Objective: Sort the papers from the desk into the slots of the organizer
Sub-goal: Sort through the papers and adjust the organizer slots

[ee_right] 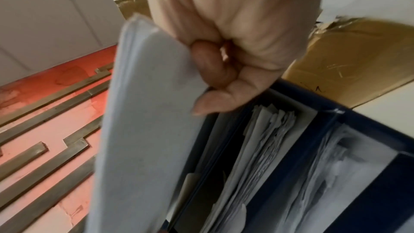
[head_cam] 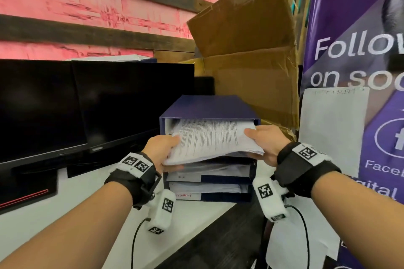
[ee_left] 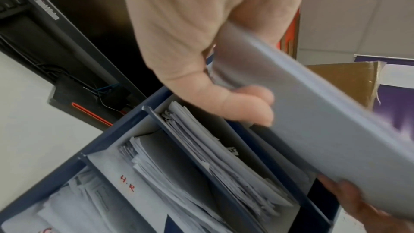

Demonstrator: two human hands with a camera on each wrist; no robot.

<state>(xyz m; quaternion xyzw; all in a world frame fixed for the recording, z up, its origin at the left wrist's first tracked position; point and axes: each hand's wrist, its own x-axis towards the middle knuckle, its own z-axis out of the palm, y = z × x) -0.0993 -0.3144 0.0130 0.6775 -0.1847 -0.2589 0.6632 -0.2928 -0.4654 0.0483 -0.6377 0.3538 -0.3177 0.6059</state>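
While both hands grip papers, organizer behind

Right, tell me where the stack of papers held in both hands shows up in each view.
Head: stack of papers at centre, entering the top slot of the blue organizer.
Left wrist: grey underside running centre to lower right.
Right wrist: pale slab left of centre.
Shared landmark: the organizer, with paper-filled slots, shows in all three.

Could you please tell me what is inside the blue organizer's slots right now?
The blue organizer has three stacked slots. The two lower ones hold white papers. The stack of papers, held by the left hand and right hand, covers the top slot's mouth, hiding its contents.
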